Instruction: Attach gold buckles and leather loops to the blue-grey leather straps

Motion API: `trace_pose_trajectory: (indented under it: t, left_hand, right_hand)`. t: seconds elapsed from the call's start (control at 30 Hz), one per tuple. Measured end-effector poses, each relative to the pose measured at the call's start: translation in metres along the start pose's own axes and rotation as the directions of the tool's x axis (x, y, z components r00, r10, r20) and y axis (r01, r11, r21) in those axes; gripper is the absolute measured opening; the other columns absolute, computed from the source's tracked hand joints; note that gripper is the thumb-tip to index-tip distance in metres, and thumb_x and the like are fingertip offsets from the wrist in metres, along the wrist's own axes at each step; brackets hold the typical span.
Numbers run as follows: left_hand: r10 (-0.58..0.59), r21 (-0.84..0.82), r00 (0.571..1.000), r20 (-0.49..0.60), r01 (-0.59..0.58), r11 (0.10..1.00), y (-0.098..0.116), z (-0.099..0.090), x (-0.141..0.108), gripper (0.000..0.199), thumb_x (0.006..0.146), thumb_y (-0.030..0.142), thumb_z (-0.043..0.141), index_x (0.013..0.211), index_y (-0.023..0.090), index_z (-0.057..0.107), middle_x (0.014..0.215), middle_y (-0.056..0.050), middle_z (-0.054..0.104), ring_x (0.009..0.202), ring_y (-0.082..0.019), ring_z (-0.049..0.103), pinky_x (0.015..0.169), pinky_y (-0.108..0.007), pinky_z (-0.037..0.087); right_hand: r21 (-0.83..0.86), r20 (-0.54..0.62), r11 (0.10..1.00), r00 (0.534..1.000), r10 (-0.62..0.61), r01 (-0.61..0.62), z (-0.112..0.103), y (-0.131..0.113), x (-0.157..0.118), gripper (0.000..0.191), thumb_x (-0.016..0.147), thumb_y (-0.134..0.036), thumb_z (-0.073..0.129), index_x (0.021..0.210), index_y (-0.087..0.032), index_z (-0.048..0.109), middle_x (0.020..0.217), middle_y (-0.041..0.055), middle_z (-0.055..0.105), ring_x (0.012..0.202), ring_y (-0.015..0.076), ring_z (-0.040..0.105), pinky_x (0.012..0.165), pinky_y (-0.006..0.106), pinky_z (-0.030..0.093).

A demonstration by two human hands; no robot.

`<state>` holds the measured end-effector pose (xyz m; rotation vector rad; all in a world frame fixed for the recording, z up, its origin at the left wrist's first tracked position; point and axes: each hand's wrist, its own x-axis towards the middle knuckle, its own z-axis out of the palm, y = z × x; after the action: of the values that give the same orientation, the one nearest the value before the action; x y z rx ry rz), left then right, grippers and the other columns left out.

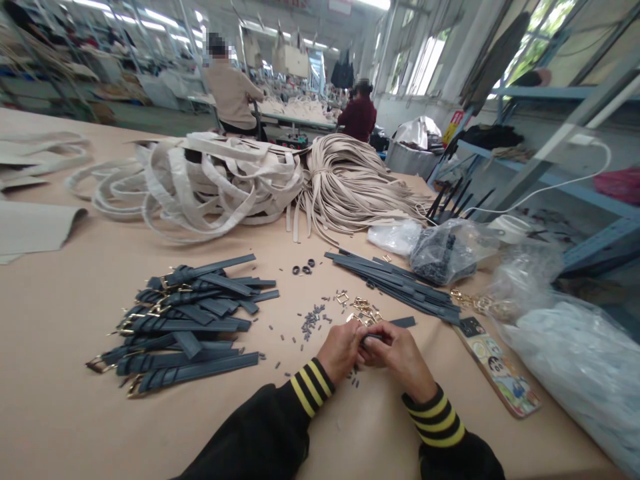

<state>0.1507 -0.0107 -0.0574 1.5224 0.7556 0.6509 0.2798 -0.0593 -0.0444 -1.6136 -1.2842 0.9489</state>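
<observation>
My left hand (341, 347) and my right hand (400, 350) meet over the table, fingers closed together. Between their fingertips is a small part of a dark blue-grey strap (371, 337), mostly hidden by the fingers. A flat strap end (403, 322) shows just beyond my right hand; whether it belongs to the held piece I cannot tell. Gold-coloured buckles (366, 308) lie right behind my hands. Small dark strap loops (313, 321) are scattered to the left of them. A pile of dark straps with gold buckles (195, 323) lies farther left.
Plain dark straps (395, 283) lie behind on the right. A phone in a cartoon case (497, 367) and clear plastic bags (565, 360) are at the right. Large bundles of beige straps (350, 177) cover the back. Two people sit beyond the table.
</observation>
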Motion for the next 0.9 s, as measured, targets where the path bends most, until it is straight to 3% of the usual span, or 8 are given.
trace_pose_trajectory:
  t: [0.1,0.27,0.33,0.43,0.5,0.63,0.73,0.9]
  left_hand:
    - [-0.070,-0.116,0.996,0.062,0.077,0.990,-0.003,0.001,0.003,0.022,0.078,0.035,0.049,0.082,0.014,0.052,0.055,0.000,0.060,0.045,-0.011,0.057,0.043,-0.020,0.047]
    - [-0.122,-0.243,0.992,0.041,0.129,0.961,-0.010,0.000,0.008,0.017,0.075,0.030,0.051,0.077,0.013,0.052,0.049,0.002,0.057,0.039,-0.008,0.052,0.039,-0.017,0.042]
    - [-0.137,-0.216,0.990,0.027,0.140,0.966,-0.009,-0.003,0.010,0.016,0.075,0.029,0.051,0.075,0.013,0.051,0.045,0.003,0.054,0.036,-0.006,0.048,0.036,-0.015,0.038]
    - [-0.119,-0.195,0.992,0.036,0.124,0.973,-0.006,-0.006,0.009,0.018,0.075,0.030,0.051,0.074,0.013,0.051,0.046,0.004,0.053,0.035,-0.005,0.046,0.034,-0.014,0.036]
    - [-0.084,-0.190,0.995,0.054,0.093,0.977,-0.005,-0.006,0.008,0.021,0.076,0.034,0.050,0.074,0.013,0.050,0.051,0.003,0.054,0.036,-0.005,0.046,0.035,-0.014,0.037]
    - [-0.042,-0.113,0.996,0.075,0.050,0.992,-0.006,-0.003,0.004,0.023,0.079,0.038,0.047,0.076,0.015,0.049,0.049,0.005,0.050,0.034,-0.005,0.043,0.034,-0.014,0.035]
    - [-0.022,-0.062,0.997,0.071,0.027,0.998,-0.006,0.000,0.002,0.022,0.080,0.037,0.044,0.076,0.016,0.046,0.047,0.007,0.048,0.033,-0.005,0.042,0.033,-0.014,0.033]
    - [0.023,0.031,0.999,0.041,-0.024,0.999,-0.004,0.003,0.001,0.018,0.081,0.034,0.042,0.075,0.017,0.045,0.048,0.007,0.047,0.035,-0.006,0.041,0.036,-0.016,0.031]
  right_hand:
    - [-0.015,-0.017,1.000,1.000,0.005,-0.005,0.000,0.000,-0.001,0.016,0.071,-0.028,0.059,0.076,-0.014,0.064,0.072,0.0045,0.065,0.070,0.0186,0.060,0.066,0.029,0.048]
    - [-0.048,0.100,0.998,0.994,-0.037,0.042,-0.013,-0.010,-0.012,0.026,0.081,-0.031,0.047,0.096,-0.017,0.062,0.092,0.0068,0.064,0.079,0.0189,0.061,0.063,0.028,0.052]
    - [-0.189,0.004,0.976,0.994,-0.111,0.110,-0.026,-0.015,-0.015,0.025,0.081,-0.031,0.047,0.096,-0.018,0.061,0.099,0.0079,0.062,0.084,0.0200,0.060,0.066,0.029,0.051]
    - [-0.436,-0.121,0.885,0.964,-0.237,0.163,-0.047,-0.017,-0.017,0.026,0.079,-0.031,0.050,0.101,-0.019,0.058,0.107,0.0093,0.059,0.099,0.0232,0.053,0.084,0.035,0.044]
    - [-0.545,-0.053,0.821,0.970,-0.236,0.170,-0.057,-0.016,-0.018,0.026,0.078,-0.030,0.052,0.101,-0.020,0.057,0.106,0.0092,0.059,0.100,0.0241,0.052,0.087,0.037,0.040]
    - [-0.583,0.233,0.790,0.970,-0.061,0.190,-0.063,-0.016,-0.022,0.014,0.080,-0.028,0.047,0.077,-0.020,0.057,0.070,0.0034,0.063,0.066,0.0181,0.057,0.060,0.028,0.041]
    - [-0.535,0.316,0.829,0.949,0.018,0.163,-0.058,-0.021,-0.024,0.018,0.082,-0.025,0.044,0.067,-0.019,0.051,0.059,0.0007,0.059,0.056,0.0144,0.054,0.052,0.023,0.037]
    - [-0.380,0.403,0.924,0.905,0.134,0.032,-0.046,-0.029,-0.023,0.020,0.084,-0.025,0.039,0.067,-0.017,0.048,0.056,-0.0004,0.058,0.047,0.0112,0.053,0.047,0.020,0.039]
